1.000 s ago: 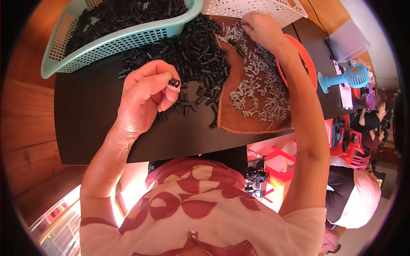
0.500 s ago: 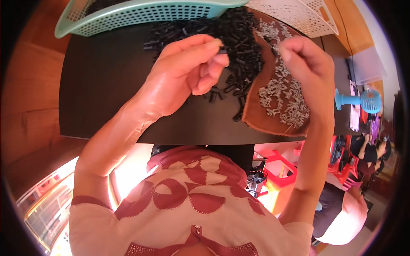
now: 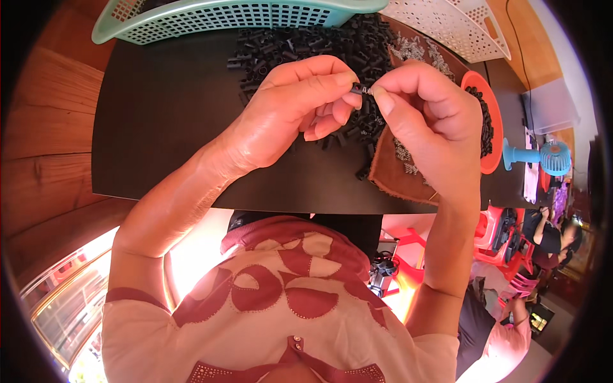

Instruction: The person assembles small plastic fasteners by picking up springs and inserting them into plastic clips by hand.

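Wide fisheye view from the wearer's head, tipped steeply downward.
From over here, I can tell it peers past the cream-and-maroon patterned shirt [image 3: 268, 327] onto the smooth dark-brown desk [image 3: 166, 121], near enough that the bare left hand [image 3: 288, 105] and bare right hand [image 3: 435, 115] loom large, straight edges bending toward the margins.
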Available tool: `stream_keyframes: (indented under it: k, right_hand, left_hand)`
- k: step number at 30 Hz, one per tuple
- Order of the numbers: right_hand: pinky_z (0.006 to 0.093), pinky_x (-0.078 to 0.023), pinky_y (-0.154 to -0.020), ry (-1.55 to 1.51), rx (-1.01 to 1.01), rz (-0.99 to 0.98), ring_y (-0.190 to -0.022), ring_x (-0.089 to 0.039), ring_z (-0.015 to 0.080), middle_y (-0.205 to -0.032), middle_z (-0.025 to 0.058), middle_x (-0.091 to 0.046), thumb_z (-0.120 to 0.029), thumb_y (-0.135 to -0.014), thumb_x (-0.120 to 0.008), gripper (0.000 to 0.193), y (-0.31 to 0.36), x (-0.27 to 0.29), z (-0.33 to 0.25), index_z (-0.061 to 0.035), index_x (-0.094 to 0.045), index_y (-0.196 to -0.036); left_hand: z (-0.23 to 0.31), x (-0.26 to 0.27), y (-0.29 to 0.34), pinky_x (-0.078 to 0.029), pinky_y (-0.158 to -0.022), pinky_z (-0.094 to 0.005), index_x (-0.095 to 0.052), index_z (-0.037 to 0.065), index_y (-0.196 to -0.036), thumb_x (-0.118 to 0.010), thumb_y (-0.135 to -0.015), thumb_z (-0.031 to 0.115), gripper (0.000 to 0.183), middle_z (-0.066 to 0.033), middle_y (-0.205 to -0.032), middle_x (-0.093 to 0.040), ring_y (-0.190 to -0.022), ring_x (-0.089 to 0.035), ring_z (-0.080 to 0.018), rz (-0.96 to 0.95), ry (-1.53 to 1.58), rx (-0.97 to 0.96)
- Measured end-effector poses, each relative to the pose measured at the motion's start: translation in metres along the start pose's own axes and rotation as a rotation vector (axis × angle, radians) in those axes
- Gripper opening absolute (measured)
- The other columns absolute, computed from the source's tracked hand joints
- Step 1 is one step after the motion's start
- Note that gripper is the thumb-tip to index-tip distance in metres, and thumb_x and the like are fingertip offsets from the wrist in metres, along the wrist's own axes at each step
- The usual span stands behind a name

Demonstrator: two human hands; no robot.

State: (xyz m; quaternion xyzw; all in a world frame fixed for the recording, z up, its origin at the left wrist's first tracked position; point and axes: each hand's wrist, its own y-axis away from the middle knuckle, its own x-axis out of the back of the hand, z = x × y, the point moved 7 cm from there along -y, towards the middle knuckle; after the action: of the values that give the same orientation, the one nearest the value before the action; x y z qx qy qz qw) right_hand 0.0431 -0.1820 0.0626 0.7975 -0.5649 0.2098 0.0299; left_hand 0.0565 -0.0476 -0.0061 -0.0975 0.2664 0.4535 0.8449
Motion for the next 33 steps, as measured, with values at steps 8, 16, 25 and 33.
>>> stream_keyframes:
  k: [8,16,25,33]
  right_hand:
    - [0.0182,-0.035,-0.059,0.103,0.021,0.044,-0.068,-0.044,0.0012,-0.080,-0.0041,-0.055,0.000,-0.091,-0.062,0.003,0.000,-0.004,-0.004,0.0005,-0.060,-0.089]
    - [0.0178,-0.037,-0.062,0.114,0.036,-0.027,-0.071,-0.047,0.0012,-0.078,-0.0036,-0.057,-0.011,-0.094,-0.064,0.010,-0.013,-0.012,0.006,-0.0020,-0.061,-0.093]
    - [0.0320,-0.045,-0.064,0.409,0.050,-0.095,-0.071,-0.056,0.0230,-0.080,0.0086,-0.056,0.001,-0.085,-0.062,0.009,0.002,-0.006,0.034,-0.0008,-0.060,-0.094]
    - [0.0421,-0.048,-0.061,0.806,0.270,-0.260,-0.073,-0.062,0.0322,-0.085,0.0094,-0.053,-0.008,-0.084,-0.062,0.004,-0.003,-0.048,0.029,-0.0042,-0.060,-0.086]
  left_hand:
    - [0.000,-0.001,0.000,-0.029,-0.049,-0.0212,-0.061,0.005,-0.100,-0.051,-0.099,0.026,0.023,0.0002,-0.074,-0.056,-0.057,-0.045,-0.0075,0.002,-0.021,-0.006]
    - [0.003,-0.003,0.002,-0.031,-0.050,-0.0221,-0.058,0.004,-0.101,-0.048,-0.100,0.025,0.024,-0.0013,-0.073,-0.054,-0.058,-0.045,-0.0085,-0.004,-0.026,-0.052]
    - [0.017,0.013,0.006,-0.033,-0.048,-0.0253,-0.057,0.004,-0.084,-0.045,-0.101,0.028,0.031,-0.0056,-0.070,-0.054,-0.055,-0.046,-0.0153,0.267,0.309,-0.036]
    - [0.022,0.026,0.000,-0.035,-0.052,-0.0262,-0.057,0.003,-0.091,-0.047,-0.099,0.020,0.022,-0.0050,-0.074,-0.055,-0.059,-0.049,-0.0157,0.103,0.311,-0.223]
